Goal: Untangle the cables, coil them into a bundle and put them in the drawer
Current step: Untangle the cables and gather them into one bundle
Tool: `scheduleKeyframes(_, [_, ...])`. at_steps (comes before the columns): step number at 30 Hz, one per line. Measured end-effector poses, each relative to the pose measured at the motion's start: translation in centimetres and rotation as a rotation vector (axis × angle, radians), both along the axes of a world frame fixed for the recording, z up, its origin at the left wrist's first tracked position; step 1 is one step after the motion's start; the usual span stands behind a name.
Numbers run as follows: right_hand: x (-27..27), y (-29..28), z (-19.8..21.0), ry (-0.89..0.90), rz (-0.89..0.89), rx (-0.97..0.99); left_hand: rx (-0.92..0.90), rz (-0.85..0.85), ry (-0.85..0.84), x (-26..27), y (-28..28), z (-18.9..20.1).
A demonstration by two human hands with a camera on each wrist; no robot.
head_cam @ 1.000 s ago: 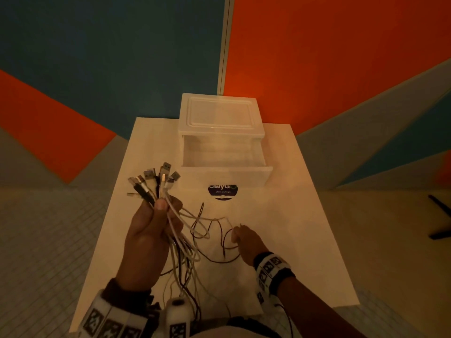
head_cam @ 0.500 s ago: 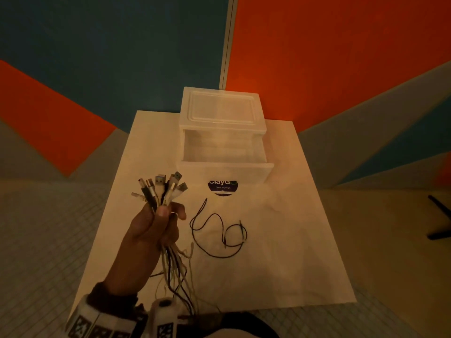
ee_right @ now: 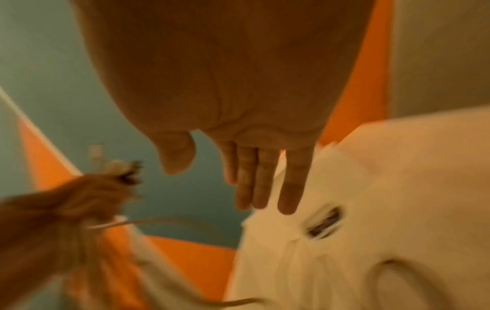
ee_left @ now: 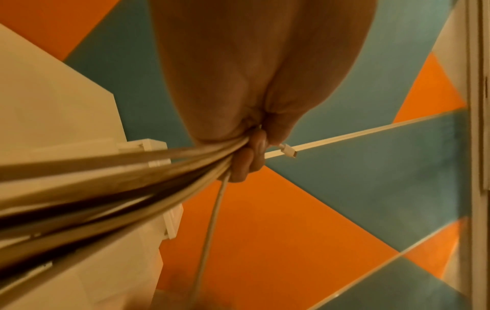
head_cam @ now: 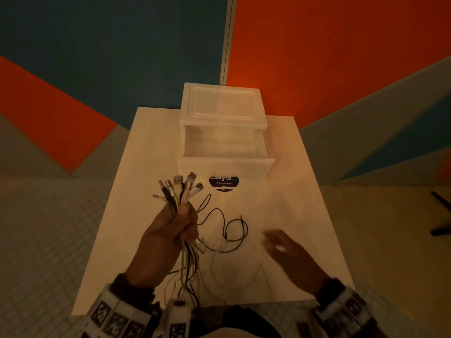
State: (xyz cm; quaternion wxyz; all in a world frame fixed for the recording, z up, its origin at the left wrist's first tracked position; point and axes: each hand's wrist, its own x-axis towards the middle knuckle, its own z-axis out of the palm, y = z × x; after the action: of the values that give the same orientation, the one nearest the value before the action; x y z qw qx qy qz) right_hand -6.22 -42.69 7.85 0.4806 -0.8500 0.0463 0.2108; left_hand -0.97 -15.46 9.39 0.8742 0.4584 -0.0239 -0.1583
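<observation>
My left hand (head_cam: 178, 223) grips a bunch of white and black cables (head_cam: 179, 191) above the table's near left, plug ends fanned upward, loose lengths hanging below the fist toward the table's front edge. In the left wrist view the fingers (ee_left: 246, 163) are curled round the cable strands (ee_left: 132, 178). A thin black cable (head_cam: 227, 228) lies looped on the white table (head_cam: 305, 203), one end running to the fist. My right hand (head_cam: 278, 242) hovers blurred just right of that loop; in the right wrist view its fingers (ee_right: 265, 184) are straight and hold nothing. The translucent white drawer (head_cam: 225, 152) stands pulled out, with nothing inside.
The drawer unit (head_cam: 222, 103) stands at the table's far edge against a blue and orange wall. A dark round sticker (head_cam: 223, 182) is on the table in front of the drawer. Tiled floor surrounds the table; a dark object (head_cam: 441, 215) lies on it at right.
My right hand left the view half a second ago and has come back in at the right of the black loop. The left hand keeps its grip on the bunch, roughly in place.
</observation>
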Motion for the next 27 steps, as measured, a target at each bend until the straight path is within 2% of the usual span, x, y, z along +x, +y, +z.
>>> scheduleKeyframes(3, [3.2, 8.0, 0.7, 0.049, 0.349, 0.282, 0.026, 0.02, 0.001, -0.1, -0.9, 0.1])
scheduleKeyframes(4, [3.7, 9.7, 0.3, 0.096, 0.484, 0.283, 0.025, 0.027, 0.0, -0.1, -0.9, 0.1])
scheduleKeyframes(6, [3.3, 12.2, -2.2, 0.274, 0.698, 0.171, 0.002, 0.044, 0.02, 0.3, -0.3, 0.0])
scheduleKeyframes(9, [2.0, 12.6, -6.6, 0.643, 0.798, 0.08, -0.01, 0.063, 0.052, 0.2, 1.0, -1.0])
scheduleKeyframes(11, [1.1, 11.8, -9.9, 0.72, 0.894, -0.043, -0.021, 0.067, 0.091, -0.5, 1.2, -1.8])
scheduleKeyframes(14, [1.1, 10.7, -12.0, 0.618, 1.029, -0.159, -0.029, 0.078, 0.144, -1.5, 1.1, -3.0])
scheduleKeyframes(16, [2.7, 9.1, -11.1, 0.609, 0.975, -0.124, -0.015, 0.083, 0.17, -1.9, 1.3, -3.7])
scheduleKeyframes(18, [5.5, 6.6, -10.2, 0.646, 0.727, 0.118, -0.015, 0.09, 0.2, -2.1, 1.7, -4.3])
scheduleKeyframes(19, [7.1, 5.5, -10.2, 0.582, 0.563, 0.201, -0.021, 0.095, 0.214, -2.2, 1.9, -4.5])
scheduleKeyframes(20, [8.6, 4.7, -10.5, 0.421, 0.392, 0.146, -0.026, 0.098, 0.223, -2.2, 2.0, -4.7])
scheduleKeyframes(22, [11.0, 3.7, -12.9, 0.033, 0.15, -0.325, -0.039, 0.094, 0.232, -2.1, 2.1, -4.8])
scheduleKeyframes(23, [11.7, 3.9, -13.9, -0.057, 0.112, -0.529, -0.048, 0.086, 0.242, -2.0, 2.0, -4.8])
scheduleKeyframes(25, [12.5, 4.6, -16.1, -0.131, 0.273, -0.755, -0.057, 0.066, 0.268, -1.6, 1.7, -4.9])
scheduleKeyframes(27, [12.5, 5.1, -17.6, -0.16, 0.461, -0.83, -0.039, 0.065, 0.285, -1.2, 1.3, -5.0])
